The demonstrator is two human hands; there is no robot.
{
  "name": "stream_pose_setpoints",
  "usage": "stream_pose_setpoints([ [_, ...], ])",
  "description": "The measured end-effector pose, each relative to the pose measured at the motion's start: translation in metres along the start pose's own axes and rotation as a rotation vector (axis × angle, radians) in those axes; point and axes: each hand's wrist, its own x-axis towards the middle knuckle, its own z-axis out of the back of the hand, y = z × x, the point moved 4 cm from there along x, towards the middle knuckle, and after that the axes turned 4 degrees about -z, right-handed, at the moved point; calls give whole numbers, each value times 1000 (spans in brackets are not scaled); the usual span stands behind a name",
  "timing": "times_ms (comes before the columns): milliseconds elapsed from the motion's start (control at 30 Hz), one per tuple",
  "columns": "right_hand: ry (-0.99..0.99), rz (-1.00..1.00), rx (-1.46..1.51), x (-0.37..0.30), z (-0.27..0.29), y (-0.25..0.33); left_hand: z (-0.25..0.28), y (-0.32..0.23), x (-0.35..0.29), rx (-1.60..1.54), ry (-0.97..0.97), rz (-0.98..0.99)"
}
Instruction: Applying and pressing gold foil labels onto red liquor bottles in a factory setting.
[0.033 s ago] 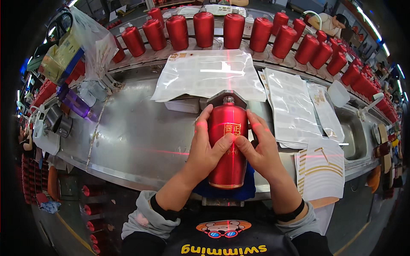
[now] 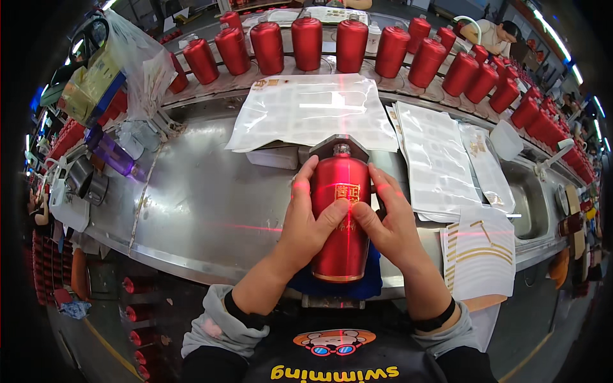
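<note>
The left hand (image 2: 303, 214) and right hand (image 2: 393, 220) grasp a red bottle (image 2: 340, 239) over blue cloth (image 2: 372, 281) at the counter (image 2: 198, 191)'s near edge, its long axis running away from the person, neck farthest.

Left fingers (image 2: 302, 182) and right fingers (image 2: 385, 185) face each other, forearms (image 2: 267, 279) slanting inward.

I get a bright, mostly crisp view of the steel tabletop (image 2: 204, 191), with white tube lights (image 2: 552, 33) glowing beyond its far edge, to the right. Hard white glare blots the plastic sheet (image 2: 287, 118) by that far edge, and a soft sheen spreads over the bare metal. Red light streaks the bottle (image 2: 340, 252) lengthwise. Below the front edge my floor (image 2: 175, 309) view dims; fisheye distortion curves straight lines toward black corners.
</note>
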Motion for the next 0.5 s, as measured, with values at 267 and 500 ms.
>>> stream_pose_setpoints([
  [267,16,-20,123,5,-1,-5,6,-1,10,-428,16,179],
  [500,0,-34,110,3,-3,-6,1,6,7,-318,12,145],
])
